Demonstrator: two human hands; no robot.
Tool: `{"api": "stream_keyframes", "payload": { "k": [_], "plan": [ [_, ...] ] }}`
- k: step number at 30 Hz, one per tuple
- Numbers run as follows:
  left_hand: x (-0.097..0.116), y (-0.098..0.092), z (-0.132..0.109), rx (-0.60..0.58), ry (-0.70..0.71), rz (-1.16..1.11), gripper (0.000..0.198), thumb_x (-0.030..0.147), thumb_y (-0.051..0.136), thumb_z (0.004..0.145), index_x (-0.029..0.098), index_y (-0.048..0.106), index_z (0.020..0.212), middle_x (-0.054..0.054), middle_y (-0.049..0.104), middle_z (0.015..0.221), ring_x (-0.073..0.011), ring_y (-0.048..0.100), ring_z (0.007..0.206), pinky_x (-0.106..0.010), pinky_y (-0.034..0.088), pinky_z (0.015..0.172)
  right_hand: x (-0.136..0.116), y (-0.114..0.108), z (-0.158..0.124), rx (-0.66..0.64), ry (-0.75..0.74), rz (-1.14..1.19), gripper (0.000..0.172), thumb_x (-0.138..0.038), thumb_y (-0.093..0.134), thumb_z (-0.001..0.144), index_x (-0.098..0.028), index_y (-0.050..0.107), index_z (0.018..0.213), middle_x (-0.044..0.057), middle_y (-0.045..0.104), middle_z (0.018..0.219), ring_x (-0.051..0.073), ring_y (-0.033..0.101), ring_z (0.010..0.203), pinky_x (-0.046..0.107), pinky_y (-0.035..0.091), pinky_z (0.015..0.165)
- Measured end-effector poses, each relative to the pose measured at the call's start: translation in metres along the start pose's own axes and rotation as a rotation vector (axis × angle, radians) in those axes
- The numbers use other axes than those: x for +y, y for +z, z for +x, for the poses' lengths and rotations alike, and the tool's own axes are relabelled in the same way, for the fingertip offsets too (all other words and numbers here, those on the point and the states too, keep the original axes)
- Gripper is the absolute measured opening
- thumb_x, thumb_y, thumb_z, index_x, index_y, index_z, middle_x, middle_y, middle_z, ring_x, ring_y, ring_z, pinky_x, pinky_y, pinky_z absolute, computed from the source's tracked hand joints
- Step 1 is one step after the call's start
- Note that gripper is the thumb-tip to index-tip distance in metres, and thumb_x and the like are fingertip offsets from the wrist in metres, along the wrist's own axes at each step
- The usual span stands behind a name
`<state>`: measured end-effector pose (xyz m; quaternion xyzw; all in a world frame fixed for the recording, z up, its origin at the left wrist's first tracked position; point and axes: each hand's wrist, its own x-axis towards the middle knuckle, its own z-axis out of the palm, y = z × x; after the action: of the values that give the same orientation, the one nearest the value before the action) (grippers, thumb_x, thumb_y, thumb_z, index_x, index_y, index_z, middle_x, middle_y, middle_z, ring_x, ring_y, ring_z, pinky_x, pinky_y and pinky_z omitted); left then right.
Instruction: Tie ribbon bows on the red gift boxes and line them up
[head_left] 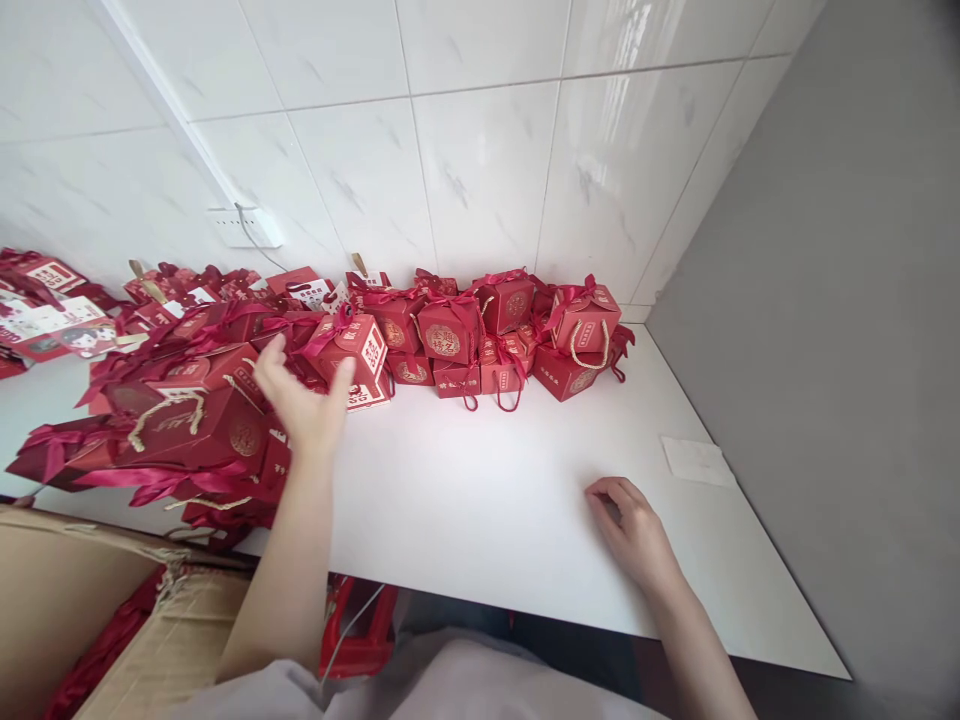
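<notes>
My left hand [306, 392] is raised over the left part of the table, its thumb and fingers spread with nothing between them. Just beyond it stands a red gift box [346, 345] with a white printed panel and a ribbon bow; whether the hand touches it I cannot tell. To its left lies a heap of dark red gift boxes [202, 425] with ribbons and cord handles. My right hand [628, 522] is over the bare right part of the white table [465, 500], fingers curled and thumb near the index finger, with nothing visible in it.
Stacked gift boxes [450, 335] line the tiled wall, ending with a corded box [589, 325]. A white paper slip [697, 460] lies near the grey partition [840, 330]. An open cardboard carton [172, 630] stands front left, beside a red stool [360, 630]. A socket strip [244, 228] is on the wall.
</notes>
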<state>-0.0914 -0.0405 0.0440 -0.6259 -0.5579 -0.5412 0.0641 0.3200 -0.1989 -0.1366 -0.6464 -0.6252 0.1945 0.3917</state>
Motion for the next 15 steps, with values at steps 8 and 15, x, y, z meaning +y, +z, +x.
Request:
{"api": "stream_keyframes", "payload": {
  "k": [8, 15],
  "plan": [
    [-0.029, 0.104, -0.014, 0.045, -0.333, 0.301, 0.135, 0.062, 0.078, 0.063, 0.006, -0.003, 0.155, -0.029, 0.019, 0.156, -0.0441, 0.023, 0.145, -0.063, 0.022, 0.117, -0.003, 0.000, 0.000, -0.022, 0.037, -0.007, 0.021, -0.034, 0.046, 0.097, -0.021, 0.063, 0.095, 0.009, 0.064, 0.103, 0.024, 0.062, 0.094, 0.039, 0.052, 0.082],
    [-0.048, 0.084, -0.043, 0.059, 0.000, 0.133, 0.118, 0.049, 0.077, 0.072, 0.003, 0.005, 0.153, -0.028, 0.028, 0.150, -0.0365, 0.034, 0.141, -0.047, 0.030, 0.119, -0.003, 0.005, 0.004, -0.007, 0.034, -0.028, 0.021, -0.032, 0.044, 0.098, -0.021, 0.062, 0.094, 0.010, 0.064, 0.101, 0.024, 0.063, 0.090, 0.037, 0.052, 0.077]
  ]
}}
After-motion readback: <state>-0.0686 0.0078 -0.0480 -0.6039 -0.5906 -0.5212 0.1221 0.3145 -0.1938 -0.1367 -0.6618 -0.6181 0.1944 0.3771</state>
